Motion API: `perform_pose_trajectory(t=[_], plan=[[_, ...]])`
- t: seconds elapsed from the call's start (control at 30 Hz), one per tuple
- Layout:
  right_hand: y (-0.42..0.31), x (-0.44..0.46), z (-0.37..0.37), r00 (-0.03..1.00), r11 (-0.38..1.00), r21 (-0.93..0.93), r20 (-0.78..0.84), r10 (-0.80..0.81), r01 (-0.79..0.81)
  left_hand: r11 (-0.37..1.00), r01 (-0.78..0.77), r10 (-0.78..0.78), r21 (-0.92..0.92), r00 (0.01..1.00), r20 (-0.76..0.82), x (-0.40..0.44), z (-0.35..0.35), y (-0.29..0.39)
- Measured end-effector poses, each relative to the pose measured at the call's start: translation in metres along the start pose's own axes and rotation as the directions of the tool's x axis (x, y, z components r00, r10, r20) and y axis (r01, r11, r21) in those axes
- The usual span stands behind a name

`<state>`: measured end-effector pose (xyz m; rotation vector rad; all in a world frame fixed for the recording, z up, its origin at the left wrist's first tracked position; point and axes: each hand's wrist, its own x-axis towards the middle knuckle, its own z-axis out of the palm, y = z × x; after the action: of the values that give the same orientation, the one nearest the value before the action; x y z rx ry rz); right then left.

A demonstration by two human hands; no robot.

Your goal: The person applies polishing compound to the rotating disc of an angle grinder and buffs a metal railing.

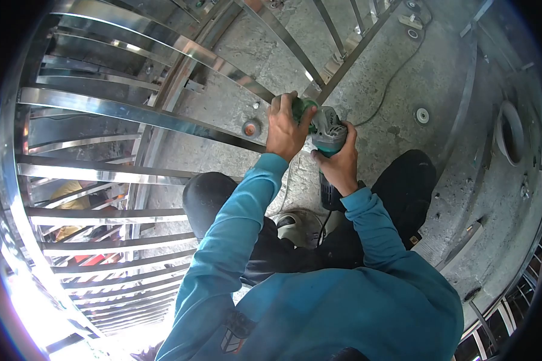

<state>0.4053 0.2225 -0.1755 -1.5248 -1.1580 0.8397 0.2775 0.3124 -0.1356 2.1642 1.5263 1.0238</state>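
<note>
An angle grinder [329,127] with a grey head and dark body is held over the floor between my knees. My left hand [288,125] is closed around a green part at the front of the tool, beside the ends of the shiny metal bars [223,67]. Wrapped round the grinder's body is my right hand [338,161], with the thumb on the near side. The disc is hidden by my left hand and the tool's head. Whether the disc touches the metal frame cannot be made out.
Long metal slats [102,172] of a frame fill the left side. A loose disc [422,115] and a small round cup [251,127] lie on the concrete floor [367,90]. A black cable [397,73] runs to the upper right. An oval ring [510,132] is at the right.
</note>
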Motion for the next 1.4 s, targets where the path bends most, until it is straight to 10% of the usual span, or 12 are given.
perform_pose_trajectory(t=[0.17, 0.27, 0.43, 0.5, 0.57, 0.63, 0.8, 1.4], plan=[[0.025, 0.021, 0.0, 0.984, 0.96, 0.252, -0.102, 0.147, -0.118, 0.962, 0.191, -0.206, -0.193, 0.977, -0.06, 0.005, -0.015, 0.004], [0.016, 0.03, -0.014, 0.969, 0.905, 0.388, -0.101, 0.227, -0.172, 0.744, 0.466, -0.523, -0.48, 0.852, 0.017, 0.018, -0.037, 0.022], [0.022, 0.035, -0.02, 0.936, 0.882, 0.405, -0.144, 0.32, -0.24, 0.359, 0.584, -0.537, -0.728, 0.767, 0.351, 0.019, -0.051, 0.03], [0.017, 0.035, -0.022, 0.904, 0.735, 0.59, -0.02, 0.427, -0.334, 0.795, 0.456, -0.372, -0.4, 0.888, 0.272, 0.013, -0.059, 0.047], [0.018, 0.037, -0.022, 0.894, 0.718, 0.609, -0.032, 0.448, -0.338, 0.808, 0.501, -0.348, -0.311, 0.831, 0.433, 0.01, -0.062, 0.056], [0.023, 0.04, -0.024, 0.883, 0.703, 0.625, -0.046, 0.467, -0.339, 0.973, -0.053, 0.157, -0.226, 0.867, 0.472, -0.003, -0.057, 0.052], [0.039, 0.047, -0.036, 0.854, 0.513, 0.772, 0.073, 0.516, -0.375, 0.987, -0.15, 0.14, -0.06, 0.607, 0.782, -0.029, -0.047, 0.051], [0.04, 0.056, -0.076, 0.812, 0.234, 0.852, 0.309, 0.495, -0.468, 0.885, -0.453, 0.398, -0.113, 0.606, 0.689, -0.032, -0.033, 0.049]])
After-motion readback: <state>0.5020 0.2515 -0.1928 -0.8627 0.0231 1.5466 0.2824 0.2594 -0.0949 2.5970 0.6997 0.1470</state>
